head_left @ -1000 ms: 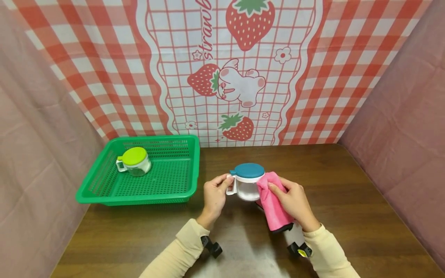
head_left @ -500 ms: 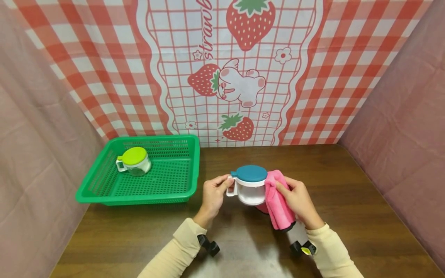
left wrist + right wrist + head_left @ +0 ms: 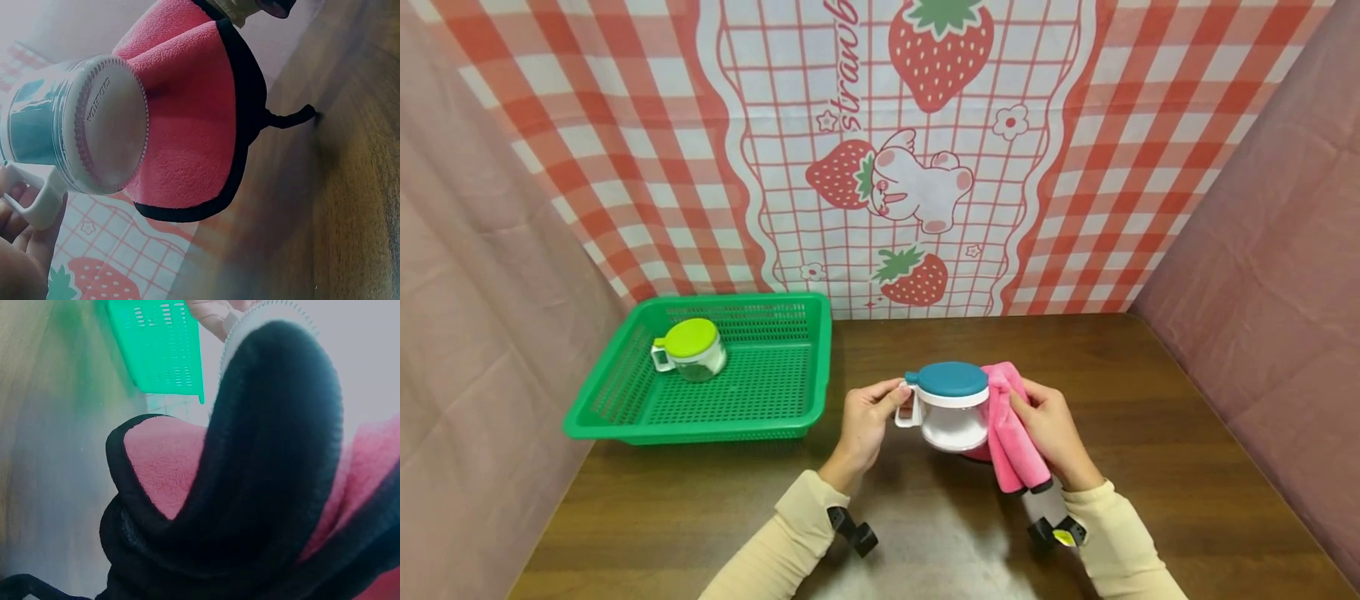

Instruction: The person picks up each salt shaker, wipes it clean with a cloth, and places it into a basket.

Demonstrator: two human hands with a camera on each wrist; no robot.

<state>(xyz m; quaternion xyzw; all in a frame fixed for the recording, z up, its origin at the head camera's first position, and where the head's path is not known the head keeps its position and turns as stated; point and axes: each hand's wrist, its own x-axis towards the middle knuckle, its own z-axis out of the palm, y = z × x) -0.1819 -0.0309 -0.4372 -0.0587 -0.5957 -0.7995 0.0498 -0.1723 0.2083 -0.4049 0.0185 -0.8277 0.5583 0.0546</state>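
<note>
Nearest me: cream sleeves [image 3: 771, 542] at both wrists, forearms over the table [image 3: 1150, 433]. Left hand [image 3: 859, 429]: fingers gripping the white handle [image 3: 907, 412] of the blue-lidded jar [image 3: 955, 423]. The clear jar body sits just right of these fingers, lid up, held above the table; the left wrist view shows its underside. Right hand [image 3: 1058, 429]: thumb and fingers pinching the pink cloth [image 3: 1011, 437], which lies between them and the jar's right side, against the wall. Its black-edged lower part hangs down. Farther off, to the left and well apart from my fingers: green basket [image 3: 692, 432] on the table, lime-lidded jar [image 3: 692, 346] upright inside, handle leftward. Behind everything: a red-and-white checked backdrop [image 3: 1090, 225] printed with strawberries.
</note>
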